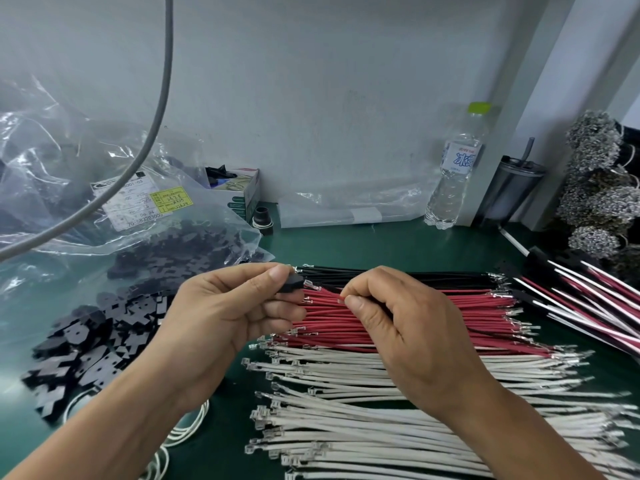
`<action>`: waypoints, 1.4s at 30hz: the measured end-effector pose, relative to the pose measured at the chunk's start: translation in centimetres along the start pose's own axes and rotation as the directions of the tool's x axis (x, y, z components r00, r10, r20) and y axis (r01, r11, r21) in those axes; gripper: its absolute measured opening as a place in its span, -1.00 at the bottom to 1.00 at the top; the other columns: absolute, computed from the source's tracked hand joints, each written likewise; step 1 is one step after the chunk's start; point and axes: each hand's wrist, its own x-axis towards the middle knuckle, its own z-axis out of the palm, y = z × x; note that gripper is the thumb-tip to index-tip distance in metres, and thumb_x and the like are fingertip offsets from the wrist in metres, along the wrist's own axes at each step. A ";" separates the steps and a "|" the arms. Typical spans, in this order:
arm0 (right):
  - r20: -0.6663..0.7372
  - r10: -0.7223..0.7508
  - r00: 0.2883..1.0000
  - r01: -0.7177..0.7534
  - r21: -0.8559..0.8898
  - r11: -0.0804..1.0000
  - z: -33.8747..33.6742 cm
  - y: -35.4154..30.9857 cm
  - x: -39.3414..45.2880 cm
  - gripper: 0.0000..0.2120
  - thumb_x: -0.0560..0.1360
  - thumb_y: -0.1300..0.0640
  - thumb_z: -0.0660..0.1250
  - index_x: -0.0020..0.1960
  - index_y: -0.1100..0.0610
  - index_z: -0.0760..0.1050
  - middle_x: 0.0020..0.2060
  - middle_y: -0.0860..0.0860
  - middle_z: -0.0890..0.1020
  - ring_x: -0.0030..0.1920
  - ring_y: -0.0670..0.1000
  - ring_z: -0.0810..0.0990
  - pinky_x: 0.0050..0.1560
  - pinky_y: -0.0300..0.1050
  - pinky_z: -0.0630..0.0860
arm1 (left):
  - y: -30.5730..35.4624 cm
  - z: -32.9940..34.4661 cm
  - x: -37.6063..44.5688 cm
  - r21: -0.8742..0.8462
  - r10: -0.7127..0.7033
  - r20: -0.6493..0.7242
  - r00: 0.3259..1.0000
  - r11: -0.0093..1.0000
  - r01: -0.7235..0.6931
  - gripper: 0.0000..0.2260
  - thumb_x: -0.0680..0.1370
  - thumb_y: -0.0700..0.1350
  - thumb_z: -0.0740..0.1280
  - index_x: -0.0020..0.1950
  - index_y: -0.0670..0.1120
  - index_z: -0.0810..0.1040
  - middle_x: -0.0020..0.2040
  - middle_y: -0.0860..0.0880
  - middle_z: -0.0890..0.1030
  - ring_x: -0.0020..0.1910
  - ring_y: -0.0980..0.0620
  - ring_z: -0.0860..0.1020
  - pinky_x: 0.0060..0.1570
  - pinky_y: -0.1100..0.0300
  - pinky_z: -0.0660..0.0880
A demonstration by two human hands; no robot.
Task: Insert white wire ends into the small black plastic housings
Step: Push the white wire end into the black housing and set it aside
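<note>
Over the green mat (346,247), left hand (221,306) pinches a blocky black housing (292,284); right hand (398,317) pinches a thin red wire (325,293).

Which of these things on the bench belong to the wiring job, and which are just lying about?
Job: black housing held in left hand; right hand; white wires; loose housings.
Lying about: water bottle; tumbler; small carton.

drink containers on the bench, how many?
2. A clear plastic water bottle with a green cap stands at the back wall, right of centre. A dark grey tumbler with a straw stands just right of it. Others may be hidden behind the plastic bags.
</note>
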 end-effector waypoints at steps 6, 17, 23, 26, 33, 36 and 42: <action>0.060 0.053 0.997 -0.057 0.071 0.996 -0.2 0.1 0.0 -0.85 0.61 0.01 0.25 -0.10 -0.07 0.56 -0.20 -0.22 0.61 -0.09 -0.13 0.59 -0.15 -0.14 0.50 | -0.1 0.1 0.0 -0.006 -0.011 0.022 1.000 1.000 0.011 -0.68 0.36 -0.05 0.51 0.02 -0.22 0.74 -0.05 -0.32 0.72 -0.25 -0.09 0.71 -0.25 0.19 0.65; 0.036 -0.041 0.998 0.042 -0.010 0.999 -1.0 -0.2 0.1 -0.87 0.53 0.06 0.31 -0.17 -0.08 0.57 -0.29 -0.19 0.59 -0.20 -0.09 0.58 -0.23 -0.11 0.50 | 0.3 0.0 -0.2 0.045 -0.013 0.053 0.999 0.999 0.010 -0.68 0.36 -0.06 0.51 0.01 -0.23 0.74 -0.07 -0.33 0.71 -0.28 -0.09 0.70 -0.27 0.20 0.64; 0.020 -0.112 0.993 0.113 -0.078 0.991 -1.7 0.0 0.2 -0.88 0.50 0.08 0.34 -0.20 -0.07 0.59 -0.32 -0.18 0.54 -0.29 -0.09 0.54 -0.29 -0.09 0.49 | 0.5 -0.1 -0.4 0.116 -0.051 0.071 0.996 0.992 0.043 -0.67 0.35 -0.05 0.52 0.02 -0.22 0.74 -0.08 -0.33 0.72 -0.28 -0.10 0.70 -0.28 0.19 0.64; -0.018 -0.155 0.988 0.152 -0.108 0.983 -1.4 -0.1 0.2 -0.89 0.55 0.11 0.32 -0.14 -0.02 0.58 -0.28 -0.18 0.53 -0.29 -0.10 0.51 -0.30 -0.11 0.47 | 0.5 -0.2 -0.4 0.100 -0.064 0.073 0.995 0.993 0.057 -0.66 0.35 -0.04 0.52 0.02 -0.23 0.74 -0.10 -0.31 0.72 -0.27 -0.10 0.70 -0.28 0.18 0.64; -0.003 -0.178 0.984 0.173 -0.233 0.957 -1.1 -0.6 0.3 -0.88 0.57 0.08 0.28 -0.13 -0.02 0.55 -0.26 -0.17 0.53 -0.29 -0.12 0.47 -0.31 -0.19 0.41 | 0.8 -0.1 -0.5 0.152 -0.021 0.033 0.999 0.988 0.016 -0.67 0.28 -0.09 0.55 -0.02 -0.22 0.75 -0.10 -0.31 0.72 -0.27 -0.13 0.72 -0.25 0.17 0.66; 0.039 -0.010 0.999 0.012 -0.065 0.998 -0.9 0.0 0.2 -0.87 0.54 0.01 0.26 -0.15 -0.09 0.54 -0.27 -0.18 0.57 -0.22 -0.10 0.55 -0.23 -0.07 0.49 | 0.7 0.2 -0.8 0.242 -0.015 0.057 0.998 0.970 0.000 -0.69 0.27 -0.11 0.56 -0.02 -0.18 0.76 -0.09 -0.30 0.73 -0.20 -0.20 0.73 -0.18 0.10 0.70; 0.032 0.014 0.999 -0.016 0.064 0.998 -0.2 -0.7 -0.1 -0.86 0.57 -0.01 0.24 -0.10 -0.06 0.55 -0.22 -0.20 0.57 -0.15 -0.09 0.56 -0.18 -0.12 0.49 | 0.1 0.4 -0.8 0.147 -0.056 0.063 0.996 0.988 0.046 -0.68 0.31 -0.08 0.54 0.00 -0.19 0.75 -0.08 -0.32 0.72 -0.25 -0.15 0.72 -0.23 0.14 0.68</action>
